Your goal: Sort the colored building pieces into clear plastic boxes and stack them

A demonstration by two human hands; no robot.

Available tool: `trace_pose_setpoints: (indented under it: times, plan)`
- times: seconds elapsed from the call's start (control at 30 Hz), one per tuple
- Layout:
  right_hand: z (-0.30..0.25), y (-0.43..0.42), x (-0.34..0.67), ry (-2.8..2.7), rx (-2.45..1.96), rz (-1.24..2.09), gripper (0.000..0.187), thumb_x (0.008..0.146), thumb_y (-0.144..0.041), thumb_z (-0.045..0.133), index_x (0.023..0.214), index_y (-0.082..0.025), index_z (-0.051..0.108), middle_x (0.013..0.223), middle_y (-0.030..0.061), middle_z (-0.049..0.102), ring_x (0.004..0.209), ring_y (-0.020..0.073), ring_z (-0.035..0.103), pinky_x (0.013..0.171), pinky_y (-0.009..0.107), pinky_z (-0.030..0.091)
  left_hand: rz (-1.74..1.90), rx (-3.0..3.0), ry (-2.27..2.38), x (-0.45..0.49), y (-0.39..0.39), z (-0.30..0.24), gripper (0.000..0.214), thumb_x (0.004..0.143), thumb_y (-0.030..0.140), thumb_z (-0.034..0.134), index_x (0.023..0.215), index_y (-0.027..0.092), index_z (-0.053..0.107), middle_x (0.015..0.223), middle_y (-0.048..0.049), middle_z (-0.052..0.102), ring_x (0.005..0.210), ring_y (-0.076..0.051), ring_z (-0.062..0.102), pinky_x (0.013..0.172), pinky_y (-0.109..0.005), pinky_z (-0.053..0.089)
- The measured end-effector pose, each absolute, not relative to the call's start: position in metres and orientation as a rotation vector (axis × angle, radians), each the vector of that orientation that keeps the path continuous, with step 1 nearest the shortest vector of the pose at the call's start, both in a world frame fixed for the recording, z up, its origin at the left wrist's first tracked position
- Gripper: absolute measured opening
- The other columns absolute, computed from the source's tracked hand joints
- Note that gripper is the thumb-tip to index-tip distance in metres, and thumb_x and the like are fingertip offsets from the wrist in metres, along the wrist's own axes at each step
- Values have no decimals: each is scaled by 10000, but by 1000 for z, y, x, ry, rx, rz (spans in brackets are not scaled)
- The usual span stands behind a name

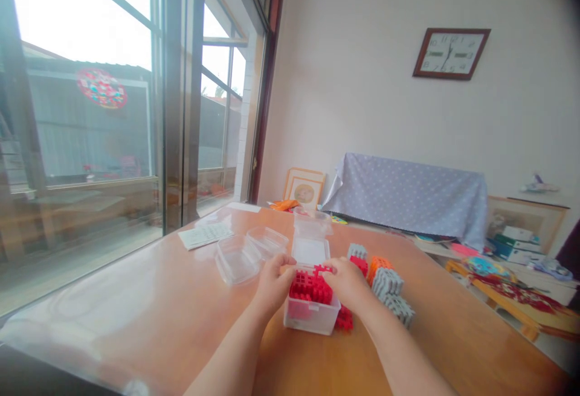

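Note:
A clear plastic box (312, 320) with its lid (312, 251) folded back stands on the table before me. Red interlocking plastic pieces (310, 287) fill it and rise above its rim. My left hand (275, 281) curls around the box's left rear corner, thumb against the red pieces; its fingertips are partly hidden. Between the thumb and fingers of my right hand (348, 280) is a red plastic piece (323, 269), just over the box's right rear. More red pieces (344, 319) lie beside the box, under my right wrist.
Grey pieces (388, 282) stand in stacks to the right, with orange ones (379, 266) among them. Two clear containers (238, 260) and a printed sheet (206, 235) lie to the left on the wooden table (181, 311). Windows line the left side.

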State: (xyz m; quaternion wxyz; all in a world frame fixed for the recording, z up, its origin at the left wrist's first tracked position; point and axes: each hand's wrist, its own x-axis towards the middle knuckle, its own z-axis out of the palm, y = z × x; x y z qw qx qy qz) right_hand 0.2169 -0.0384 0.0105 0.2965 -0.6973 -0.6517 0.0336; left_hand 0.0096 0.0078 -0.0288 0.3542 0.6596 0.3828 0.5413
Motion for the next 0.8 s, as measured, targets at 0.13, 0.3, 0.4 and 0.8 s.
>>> trace_pose_setpoints:
  times: [0.13,0.3,0.4,0.8]
  plan:
    - [8,-40,215,-1758,-1827,59,339,811,-240,613,1130,-208,721,1023,66,644,922,179,636,841,254,448,1385,1699,981,10,8,-29,169,767,221,562,882,203,684,873,-16,712,796,-187,639,720,-290,494]
    - [13,-49,211,-1808,-1843,20,197,843,-306,603,958,-240,748,973,34,629,842,160,614,792,261,437,1406,1665,953,9,7,-29,159,751,227,588,863,199,697,814,-12,704,755,-181,630,700,-284,492]
    - [17,-56,209,-1859,-1878,1,186,840,-325,608,923,-268,765,940,28,632,880,177,603,787,270,423,1405,1645,952,10,7,-30,164,743,221,599,871,197,698,789,-9,696,744,-178,627,696,-281,494]
    - [14,-56,218,-1704,-1802,35,279,879,-321,537,1054,-250,742,1022,45,683,933,187,630,851,284,452,1390,1617,929,9,1,-25,170,711,180,601,856,199,688,766,-3,678,759,-176,629,712,-286,502]
